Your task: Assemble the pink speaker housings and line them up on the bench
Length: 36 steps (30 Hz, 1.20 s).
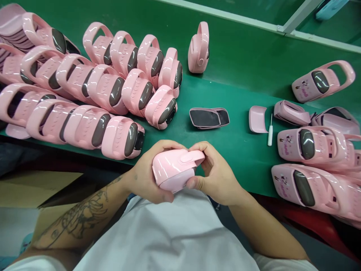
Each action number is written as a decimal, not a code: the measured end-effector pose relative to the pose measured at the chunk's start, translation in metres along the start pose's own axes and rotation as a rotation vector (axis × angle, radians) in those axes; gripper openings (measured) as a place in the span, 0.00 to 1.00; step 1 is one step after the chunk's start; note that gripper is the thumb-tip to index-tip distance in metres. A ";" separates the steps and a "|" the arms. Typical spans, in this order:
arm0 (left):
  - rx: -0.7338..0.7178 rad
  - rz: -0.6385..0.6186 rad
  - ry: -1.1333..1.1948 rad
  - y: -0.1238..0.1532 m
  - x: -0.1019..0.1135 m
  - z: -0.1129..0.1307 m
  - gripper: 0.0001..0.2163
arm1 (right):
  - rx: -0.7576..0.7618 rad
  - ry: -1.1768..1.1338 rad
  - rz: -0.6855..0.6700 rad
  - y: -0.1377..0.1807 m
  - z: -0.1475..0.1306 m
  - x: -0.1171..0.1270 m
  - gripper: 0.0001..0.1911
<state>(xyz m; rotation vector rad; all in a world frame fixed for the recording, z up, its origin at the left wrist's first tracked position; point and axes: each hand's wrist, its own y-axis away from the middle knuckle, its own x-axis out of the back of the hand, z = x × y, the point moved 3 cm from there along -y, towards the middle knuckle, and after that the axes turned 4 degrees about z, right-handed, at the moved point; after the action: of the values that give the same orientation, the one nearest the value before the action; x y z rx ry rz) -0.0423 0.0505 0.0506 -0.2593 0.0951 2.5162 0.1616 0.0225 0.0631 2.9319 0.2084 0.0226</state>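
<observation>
Close to my body, both hands hold a pink plastic housing with a loop handle (pixel 172 165), tilted on its side. My left hand (pixel 148 175) wraps round its rounded left end, the thumb along the bottom edge. At the other end my right hand (pixel 216 173) grips the handle and a pale panel side between thumb and fingers. The right fingertips are partly hidden behind the handle. Beyond the hands lie two stacked pale pink curved panels with dark backs (pixel 205 117) on the green bench (pixel 225 150).
Rows of pink handled housings (pixel 117 90) fill the left side. One housing stands alone (pixel 198 49) at the back. To the right are a curved pink cover (pixel 257 119), a white-handled screwdriver (pixel 270 134), loose panels (pixel 291 112) and printed housings (pixel 296 145). A metal rail (pixel 225 15) borders the back.
</observation>
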 end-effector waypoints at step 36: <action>-0.470 0.247 -0.903 0.010 -0.035 -0.001 0.44 | -0.177 0.528 0.104 0.021 0.001 0.014 0.37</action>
<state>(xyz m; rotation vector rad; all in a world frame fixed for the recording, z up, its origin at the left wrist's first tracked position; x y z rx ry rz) -0.0194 0.0227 0.0569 0.7531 -0.8655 2.6164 0.1779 0.0042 0.0662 2.6949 0.1212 0.7898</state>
